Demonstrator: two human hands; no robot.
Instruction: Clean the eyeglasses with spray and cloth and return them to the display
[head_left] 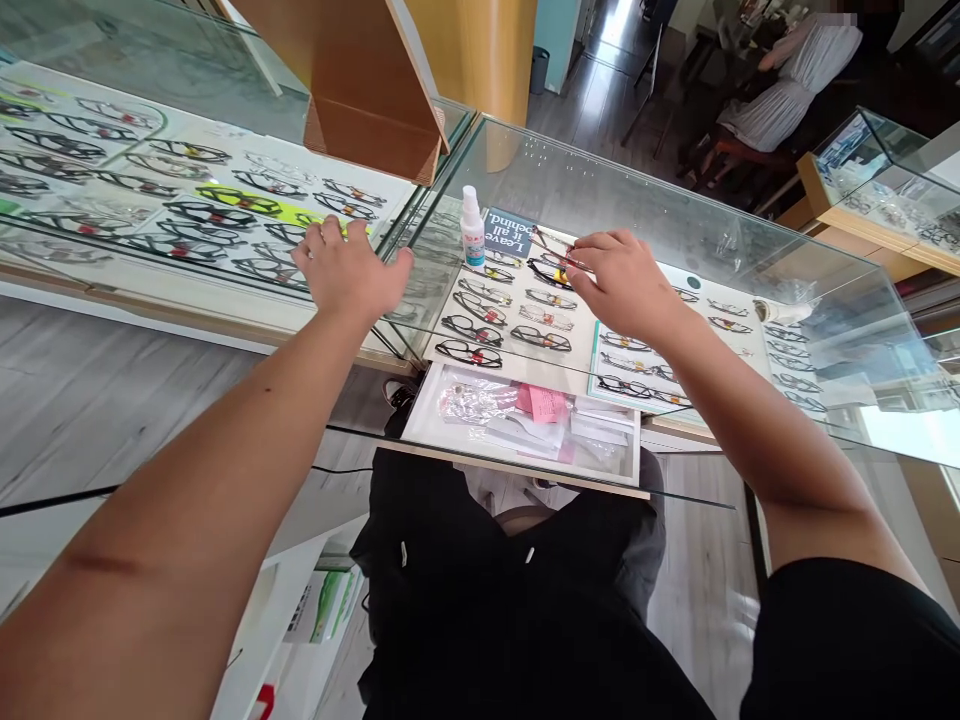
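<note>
The right hand (pixel 626 285) is palm down, its fingers bent and close together, and the fingertips are at the dark glasses (pixel 550 272) with a yellow mark. Whether they grip this pair or only touch it, I cannot tell, because the fingers cover its right end. The glasses lie toward the far edge of the bench (pixel 675 430), to the right of its far left corner. In my judgement they are very light and rather stiff, but the thin temples can bend and the smooth lenses can slip or take marks; it is better to hold them at the bridge or near 1 hinge. Around them are rows of other spectacles (pixel 469 354).

The left hand (pixel 349 270) is spread wide and holds nothing; it is above the neighbouring glass case, near its right end. Between the 2 hands, near the far left corner of the bench, 1 spray bottle (pixel 473 240) stands upright beside a dark sign (pixel 506 235). Under the near edge, an open drawer (pixel 420 428) contains plastic bags and pink paper (pixel 546 404).
</note>
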